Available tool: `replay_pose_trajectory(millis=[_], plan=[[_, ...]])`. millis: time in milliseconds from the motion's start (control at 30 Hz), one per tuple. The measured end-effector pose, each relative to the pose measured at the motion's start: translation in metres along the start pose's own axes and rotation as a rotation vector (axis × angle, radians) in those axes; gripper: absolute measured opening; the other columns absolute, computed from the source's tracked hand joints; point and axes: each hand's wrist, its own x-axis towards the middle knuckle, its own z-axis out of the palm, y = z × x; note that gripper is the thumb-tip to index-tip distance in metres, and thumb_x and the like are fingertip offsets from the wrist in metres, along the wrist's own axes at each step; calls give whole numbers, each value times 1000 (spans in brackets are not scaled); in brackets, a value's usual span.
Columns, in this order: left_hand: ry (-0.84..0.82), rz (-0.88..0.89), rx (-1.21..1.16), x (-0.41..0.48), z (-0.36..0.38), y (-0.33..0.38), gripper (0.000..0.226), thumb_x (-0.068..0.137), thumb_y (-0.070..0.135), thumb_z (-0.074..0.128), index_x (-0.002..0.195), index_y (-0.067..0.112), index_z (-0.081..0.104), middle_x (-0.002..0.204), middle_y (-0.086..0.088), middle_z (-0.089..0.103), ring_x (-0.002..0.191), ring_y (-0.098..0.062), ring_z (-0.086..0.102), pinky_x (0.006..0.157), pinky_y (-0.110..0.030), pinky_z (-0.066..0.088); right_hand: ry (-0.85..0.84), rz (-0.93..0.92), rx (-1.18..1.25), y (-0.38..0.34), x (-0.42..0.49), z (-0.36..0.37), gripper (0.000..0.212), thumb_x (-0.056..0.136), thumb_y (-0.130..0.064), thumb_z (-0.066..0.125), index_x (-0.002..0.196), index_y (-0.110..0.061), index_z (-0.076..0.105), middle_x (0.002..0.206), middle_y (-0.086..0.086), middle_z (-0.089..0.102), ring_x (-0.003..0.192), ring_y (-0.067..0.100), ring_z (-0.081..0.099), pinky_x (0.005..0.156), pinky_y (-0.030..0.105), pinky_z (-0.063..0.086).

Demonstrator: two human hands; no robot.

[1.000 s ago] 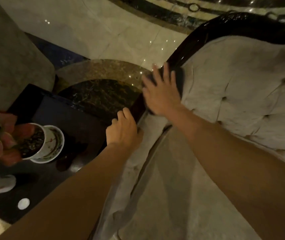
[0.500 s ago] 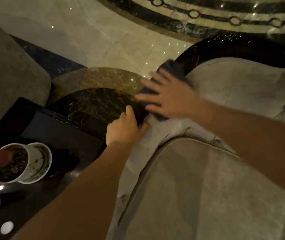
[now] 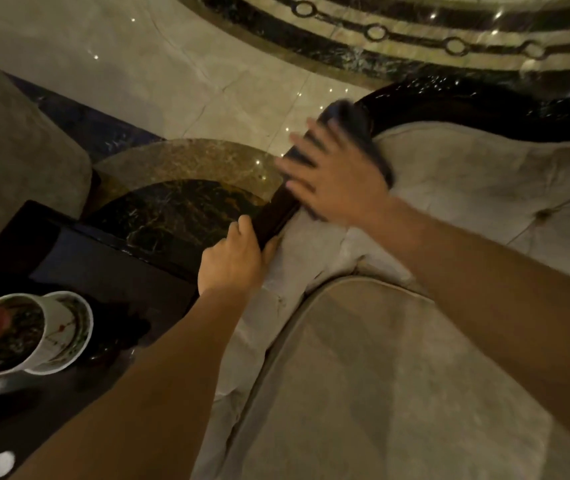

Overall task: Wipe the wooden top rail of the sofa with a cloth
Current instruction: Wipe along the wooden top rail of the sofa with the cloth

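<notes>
Mid-wipe: right hand (image 3: pixel 340 181), fingers splayed flat, is pressing dark cloth (image 3: pixel 352 123) onto wooden top rail (image 3: pixel 449 105) while left hand (image 3: pixel 233 261) is gripping rail's lower end; next calls for sliding cloth w/ steady pressure along the curve.

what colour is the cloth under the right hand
Dark, near black or navy, pressed on the rail under the right hand; the cloth shows best in the head view.

Left hand (image 3: pixel 233 261), forearm extended up from the lower left, fingers curled closed around the rail (image 3: pixel 273 213), thumb on the near side. Right hand (image 3: pixel 339 174), forearm entering from the right edge, palm down and flat, fingers (image 3: pixel 297 143) spread and blurred, pressing the cloth (image 3: pixel 352 123) onto the rail.
</notes>
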Motion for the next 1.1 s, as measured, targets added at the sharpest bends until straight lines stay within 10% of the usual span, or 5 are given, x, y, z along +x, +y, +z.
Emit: replay_pose_trajectory(millis=[167, 333, 567, 967, 1100], plan=[[5, 62, -34, 0, 0, 0, 63, 101, 54, 35, 147, 12, 31, 134, -5, 51, 103, -27, 66, 70, -39, 47, 108, 470, -84, 20, 7, -23, 56, 105, -46, 21, 153, -23, 37, 160, 12, 36, 150, 42, 23, 122, 56, 11], [-145, 54, -126, 4, -12, -2, 63, 100, 56, 36, 148, 16, 28, 138, -6, 50, 111, -32, 62, 81, -44, 49, -151, -32, -37, 0, -3, -27, 52, 107, -37, 30, 156, -21, 31, 161, 6, 36, 152, 33, 23, 122, 47, 14], [-89, 286, -158, 81, -75, 80, 52, 96, 43, 54, 135, 14, 37, 128, -10, 55, 106, -33, 63, 77, -43, 51, -16, 715, 59, 107, -44, -56, 53, 105, -50, 21, 157, -40, 21, 165, 13, 24, 151, 39, 18, 122, 55, 13], [-16, 420, 74, 123, -70, 239, 102, 92, 47, 58, 157, 13, -13, 167, -10, -13, 151, -43, -10, 114, -71, 4, -349, 666, -235, 164, -118, -74, 63, 108, -40, 25, 160, -26, -6, 167, 19, 12, 154, 40, 6, 125, 48, 2], [-31, 320, 51, 114, -71, 255, 93, 95, 21, 56, 157, 9, -13, 165, -15, -16, 149, -46, -14, 115, -70, 1, -494, 572, -497, 173, -124, -109, 61, 106, -33, 37, 158, -10, 15, 155, 25, 38, 144, 44, 34, 123, 51, 16]])
